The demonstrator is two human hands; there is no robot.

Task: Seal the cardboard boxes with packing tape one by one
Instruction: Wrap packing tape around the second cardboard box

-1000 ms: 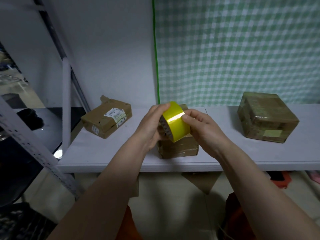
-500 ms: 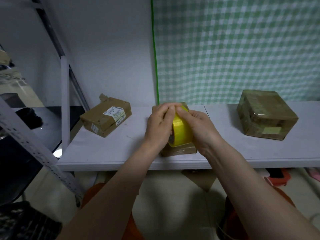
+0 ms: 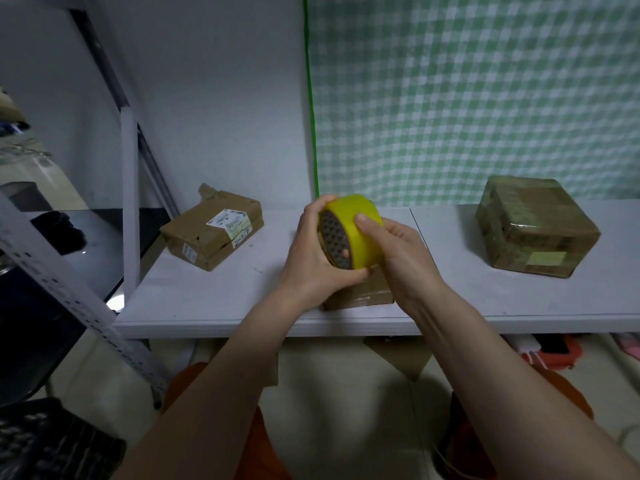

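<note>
Since half a second ago you've turned the roll of tape (image 3: 360, 233) so its dark patterned core faces you, where before only the yellow edge showed. Your left hand (image 3: 311, 261) cups the roll from the left, fingers curled over its top and thumb under its lower rim. Your right hand (image 3: 398, 252) grips the yellow band from the right, thumb pressed flat on the outer face. You're holding the roll just above the small box (image 3: 360, 292), which sits at the front edge of the white shelf (image 3: 450, 303) and is mostly hidden by your hands. Left of that box lies a flat labelled box (image 3: 213, 230); well to its right stands a tape-wrapped box (image 3: 535, 226).
</note>
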